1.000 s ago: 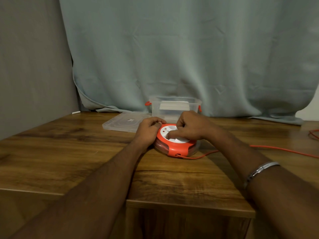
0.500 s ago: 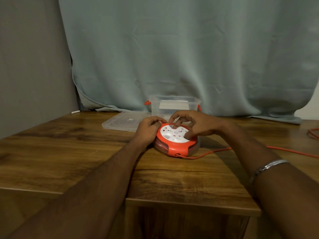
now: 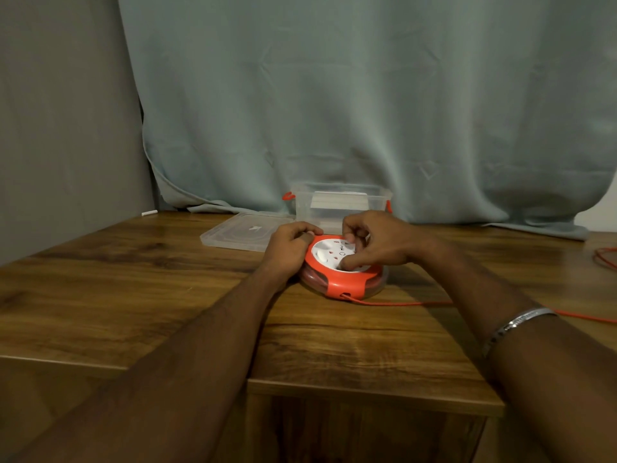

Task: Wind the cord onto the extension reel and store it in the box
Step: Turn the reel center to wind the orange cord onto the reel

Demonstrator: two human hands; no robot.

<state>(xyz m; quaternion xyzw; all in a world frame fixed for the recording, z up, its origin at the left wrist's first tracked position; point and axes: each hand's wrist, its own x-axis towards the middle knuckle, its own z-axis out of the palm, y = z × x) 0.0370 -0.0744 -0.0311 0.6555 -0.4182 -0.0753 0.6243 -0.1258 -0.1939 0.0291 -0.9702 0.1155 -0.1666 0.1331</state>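
An orange extension reel (image 3: pixel 345 284) with a white socket face lies flat on the wooden table (image 3: pixel 133 295). My left hand (image 3: pixel 288 247) grips its left rim. My right hand (image 3: pixel 375 243) rests on the white face with fingers curled on it. An orange cord (image 3: pixel 417 303) leaves the reel's front slot and runs right across the table to the frame edge. Behind the reel stands a clear plastic box (image 3: pixel 340 203) with orange latches, open on top.
The box's clear lid (image 3: pixel 243 232) lies flat to the left of the box. More orange cord (image 3: pixel 606 259) loops at the far right edge. A pale curtain (image 3: pixel 367 111) hangs behind the table. A small white object (image 3: pixel 149 213) lies by the wall at the back left.
My right hand has turned on the reel's white face, its fingers shifting from the near side round to the far right. The left hand has kept its hold on the rim.
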